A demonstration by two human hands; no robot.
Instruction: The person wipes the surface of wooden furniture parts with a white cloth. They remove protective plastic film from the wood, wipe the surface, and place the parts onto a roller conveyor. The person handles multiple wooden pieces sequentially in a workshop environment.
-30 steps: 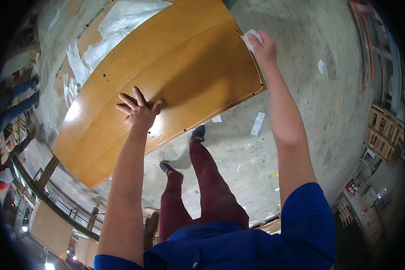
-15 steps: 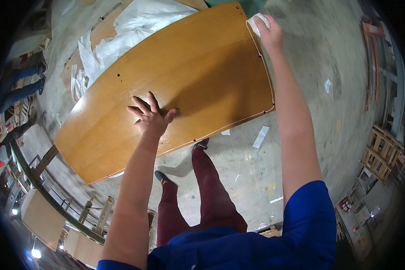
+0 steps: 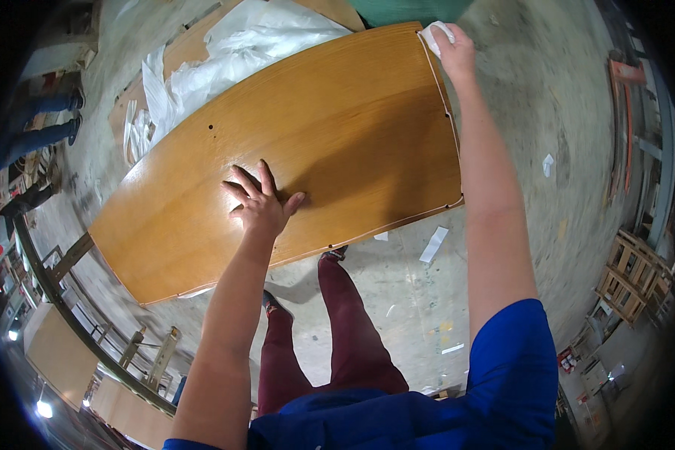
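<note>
A large orange-brown wooden panel (image 3: 367, 120) with a glossy face, curved far edge and several small dark holes lies in front of me. My left hand (image 3: 261, 211) rests on its face, fingers spread and nothing held. At the far right corner my right hand (image 3: 457, 54) is closed around a crumpled white cloth or tissue (image 3: 433, 35), which touches the panel's edge. A thin white line, like a cord or strip, runs along the right and near edges. Whatever part of the wad lies under my fingers is hidden.
White plastic sheeting (image 3: 255, 37) and cardboard (image 3: 180, 56) lie beyond the panel. White paper scraps (image 3: 434, 244) are on the concrete floor (image 3: 532, 247). A wooden pallet (image 3: 631, 270) stands at right, a dark curved rail (image 3: 67, 319) at left. Another person's legs (image 3: 49, 124) show at far left.
My right hand has slid with the white wad along the right edge to the far corner. My left hand stays spread on the panel. The whole view has shifted slightly.
</note>
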